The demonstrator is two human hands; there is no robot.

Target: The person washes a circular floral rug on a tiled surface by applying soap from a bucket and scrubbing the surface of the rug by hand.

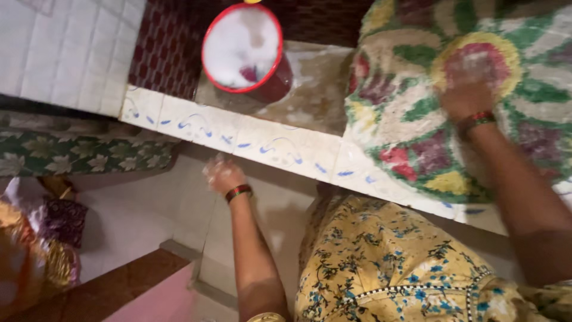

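My right hand [466, 95] presses flat on a thick shaggy mat [417, 119] with red, green, yellow and cream flower patterns, which lies over a tiled ledge [280, 149]. My left hand [221, 175] hangs in the air below the ledge, soapy and loosely closed, holding nothing that I can make out. A red bucket [244, 50] full of white suds stands on the wet stone behind the ledge, to the left of the mat. Both wrists wear red and green bangles.
A green leaf-patterned cloth [77, 155] lies at the left under a white tiled wall [65, 53]. A heap of coloured clothes [36, 238] sits at the lower left. My yellow flowered dress [387, 268] fills the bottom middle.
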